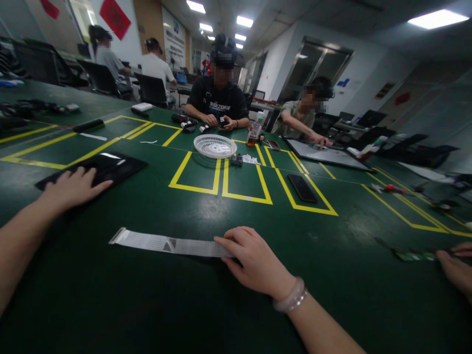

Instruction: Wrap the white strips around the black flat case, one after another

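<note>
My left hand (75,186) lies on a glossy black flat panel (123,166), fingers spread and holding nothing. Near the front of the green table, a whitish flat ribbon cable (147,241) stretches from left to right, a connector at its left end. My right hand (254,260) is closed on the cable's right end, thumb and fingers pinching it. That end is hidden under the fingers. A bracelet circles my right wrist.
Ahead are a round white plastic basket (206,145), a bottle (254,130) and a black phone (302,188). Yellow tape (195,189) marks rectangles on the table (177,305). Co-workers sit opposite; another person's hand (455,268) touches a green circuit board (415,255) at right.
</note>
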Tool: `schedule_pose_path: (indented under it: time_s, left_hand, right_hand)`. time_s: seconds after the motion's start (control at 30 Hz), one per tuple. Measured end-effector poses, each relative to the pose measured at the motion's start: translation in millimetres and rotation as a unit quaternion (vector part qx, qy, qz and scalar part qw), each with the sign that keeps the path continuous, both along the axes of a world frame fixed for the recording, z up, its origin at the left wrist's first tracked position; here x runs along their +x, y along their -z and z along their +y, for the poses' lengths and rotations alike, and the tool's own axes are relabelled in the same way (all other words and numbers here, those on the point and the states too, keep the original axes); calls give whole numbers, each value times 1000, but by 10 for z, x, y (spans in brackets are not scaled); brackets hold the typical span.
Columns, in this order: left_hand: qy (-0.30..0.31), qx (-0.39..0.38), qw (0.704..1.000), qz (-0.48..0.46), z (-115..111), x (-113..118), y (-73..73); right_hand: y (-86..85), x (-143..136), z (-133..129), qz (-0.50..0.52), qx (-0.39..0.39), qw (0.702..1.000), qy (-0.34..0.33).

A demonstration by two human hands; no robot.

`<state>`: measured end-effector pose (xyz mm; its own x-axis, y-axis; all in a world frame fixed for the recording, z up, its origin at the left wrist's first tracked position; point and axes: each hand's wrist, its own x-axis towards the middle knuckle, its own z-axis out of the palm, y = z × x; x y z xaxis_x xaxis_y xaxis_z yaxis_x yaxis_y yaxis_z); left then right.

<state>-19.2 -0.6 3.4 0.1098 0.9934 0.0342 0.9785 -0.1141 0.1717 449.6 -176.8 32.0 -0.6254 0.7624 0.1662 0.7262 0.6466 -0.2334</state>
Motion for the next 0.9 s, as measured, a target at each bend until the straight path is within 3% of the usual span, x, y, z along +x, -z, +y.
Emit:
schedule_pose_path:
  time_s: [0.07,0.23,0.37,0.47,0.6,0.73,0.9]
  left_hand:
    - [13,-14,1000,11,-10,378,70]
    - [185,-24,982,32,-283,1315,193]
    - [334,-31,941,47,-619,1745,136]
    - [369,-44,927,45,-743,1831,79]
    - [365,-63,928,40,-753,1805,13]
    - [366,-88,926,25,-741,1743,-49]
    - [369,-54,928,18,-716,1673,-11]
  right_hand:
    - [17,4,0,-1,4,1000,-7]
    - [44,17,11,3,10,999,-36]
    - [19,15,18,2,-7,999,-52]
    - [5,13,23,-2,-21,998,-55]
    - [26,23,36,4,-13,999,-45]
    - [80,45,62,21,27,999,-3]
    - [149,69,105,16,49,997,57]
